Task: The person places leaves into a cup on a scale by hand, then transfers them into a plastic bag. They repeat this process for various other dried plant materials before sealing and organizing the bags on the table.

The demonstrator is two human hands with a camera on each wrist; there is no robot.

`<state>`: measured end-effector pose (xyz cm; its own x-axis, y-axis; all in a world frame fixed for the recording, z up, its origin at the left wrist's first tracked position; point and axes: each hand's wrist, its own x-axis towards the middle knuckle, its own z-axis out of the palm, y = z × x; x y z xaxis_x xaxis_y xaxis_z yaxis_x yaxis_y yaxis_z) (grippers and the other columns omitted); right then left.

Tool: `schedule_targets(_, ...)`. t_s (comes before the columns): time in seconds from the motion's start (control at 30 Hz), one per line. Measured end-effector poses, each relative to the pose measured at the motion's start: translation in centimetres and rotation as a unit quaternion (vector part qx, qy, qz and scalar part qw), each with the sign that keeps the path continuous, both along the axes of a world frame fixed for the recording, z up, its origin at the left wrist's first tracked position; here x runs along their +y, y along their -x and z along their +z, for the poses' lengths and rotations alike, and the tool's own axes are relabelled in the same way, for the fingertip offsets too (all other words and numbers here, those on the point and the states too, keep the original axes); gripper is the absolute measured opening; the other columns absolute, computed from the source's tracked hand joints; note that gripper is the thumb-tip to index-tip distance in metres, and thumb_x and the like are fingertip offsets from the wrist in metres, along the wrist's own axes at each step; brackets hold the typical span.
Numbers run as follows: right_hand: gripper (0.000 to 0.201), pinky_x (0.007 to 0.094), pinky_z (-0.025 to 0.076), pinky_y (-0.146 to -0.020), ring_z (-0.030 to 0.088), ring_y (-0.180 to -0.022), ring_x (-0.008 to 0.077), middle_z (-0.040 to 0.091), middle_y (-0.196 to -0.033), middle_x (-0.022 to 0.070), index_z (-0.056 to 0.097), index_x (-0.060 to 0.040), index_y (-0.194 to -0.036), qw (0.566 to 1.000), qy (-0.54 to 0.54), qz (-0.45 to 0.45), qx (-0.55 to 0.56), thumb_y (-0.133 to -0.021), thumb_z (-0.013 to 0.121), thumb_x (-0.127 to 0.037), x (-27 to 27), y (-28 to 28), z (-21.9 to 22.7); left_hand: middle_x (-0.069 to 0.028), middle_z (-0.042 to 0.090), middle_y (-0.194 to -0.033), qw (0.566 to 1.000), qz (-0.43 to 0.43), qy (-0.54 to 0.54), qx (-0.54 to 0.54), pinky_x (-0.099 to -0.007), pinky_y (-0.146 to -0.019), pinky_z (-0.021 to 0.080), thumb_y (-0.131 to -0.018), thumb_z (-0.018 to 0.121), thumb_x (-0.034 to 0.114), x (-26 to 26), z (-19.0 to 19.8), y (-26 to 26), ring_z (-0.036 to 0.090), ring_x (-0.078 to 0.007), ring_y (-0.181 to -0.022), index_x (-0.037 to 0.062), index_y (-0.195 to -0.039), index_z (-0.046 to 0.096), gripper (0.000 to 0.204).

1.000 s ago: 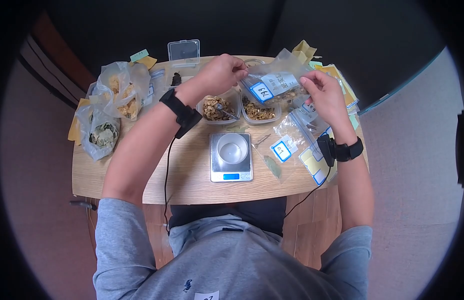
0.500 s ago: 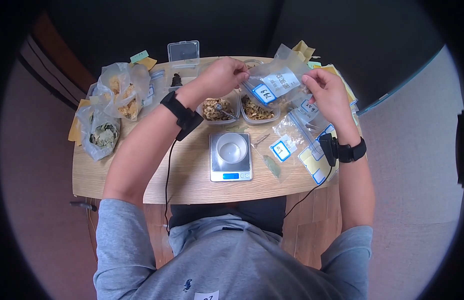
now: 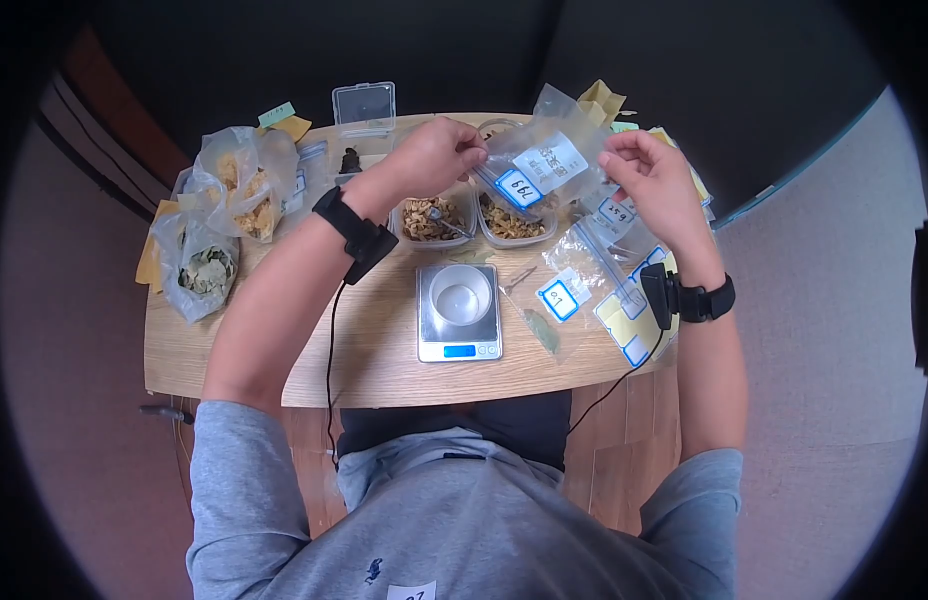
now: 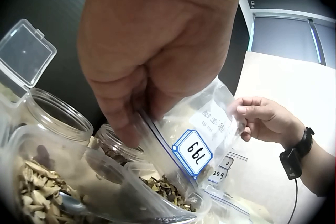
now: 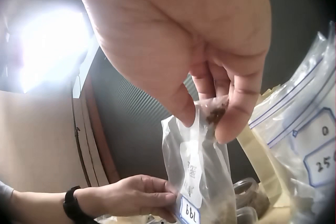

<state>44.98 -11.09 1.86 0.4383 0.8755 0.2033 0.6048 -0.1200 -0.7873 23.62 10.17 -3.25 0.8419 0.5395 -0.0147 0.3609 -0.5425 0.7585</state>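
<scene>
A zip bag (image 3: 569,150) with a blue-framed handwritten label (image 3: 520,188) is stretched between both hands. At its zip end, my left hand (image 3: 446,158) pinches the edge between thumb and fingers. My right hand (image 3: 652,180) pinches the opposite end with thumb and forefinger, other fingers loosely bent. Brown dried bits (image 5: 215,115) show inside the bag near the right fingertips. The zip end hangs lower, over a clear tub (image 3: 519,242) of chopped dried pieces. Beside it stands another tub (image 4: 105,176) with pale dried slices (image 4: 39,190) and a metal spoon.
A digital scale (image 3: 460,350) bearing a small white bowl (image 3: 462,297) sits nearer the body. Labelled zip bags (image 3: 561,298) and papers crowd the right side. Plastic bags of dried goods (image 3: 206,270) lie at left, near an open-lidded box (image 3: 364,105).
The bag has shifted left and turned, bringing its labelled zip end lower over the right tub. My left hand moved slightly left; my right hand keeps its hold nearly in place.
</scene>
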Motion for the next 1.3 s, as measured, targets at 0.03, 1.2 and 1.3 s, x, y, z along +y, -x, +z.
schedule_targets(0.03, 0.031, 0.0255, 0.055, -0.065, 0.068, -0.08, 0.009, 0.073, -0.098, 0.0053, 0.071, 0.0027, -0.121, 1.0, -0.028, 0.007, -0.005, -0.102, 0.072, -0.021, -0.2, 0.0, 0.0, -0.0103, 0.076, -0.102, 1.0, 0.006, 0.005, 0.001, -0.0311, -0.088, 0.062, -0.109, 0.064, 0.018, 0.0, -0.2, 0.1, 0.075, -0.0157, -0.092, -0.006, -0.118, 0.071, 0.027)
schedule_targets(1.2, 0.025, 0.0288, 0.05, -0.067, 0.059, -0.07, 0.011, 0.07, -0.081, 0.0039, 0.077, 0.0015, -0.105, 0.992, -0.068, -0.069, -0.08, -0.099, 0.077, -0.023, -0.8, 0.9, -0.7, -0.0107, 0.077, -0.103, 0.999, 0.022, -0.042, 0.011, -0.0316, -0.088, 0.06, -0.109, 0.064, 0.019, 0.3, -0.8, 0.2, 0.075, -0.0163, -0.094, -0.0034, -0.12, 0.073, 0.027)
schedule_targets(1.3, 0.025, 0.0262, 0.05, -0.068, 0.059, -0.07, 0.0082, 0.07, -0.083, 0.0015, 0.076, 0.0012, -0.108, 0.996, -0.052, -0.072, -0.018, -0.099, 0.078, -0.022, -0.5, 1.2, -1.9, -0.01, 0.077, -0.102, 0.999, 0.022, -0.028, 0.009, -0.0314, -0.088, 0.06, -0.109, 0.063, 0.02, 0.3, -0.8, 0.4, 0.075, -0.016, -0.094, -0.0034, -0.12, 0.073, 0.027)
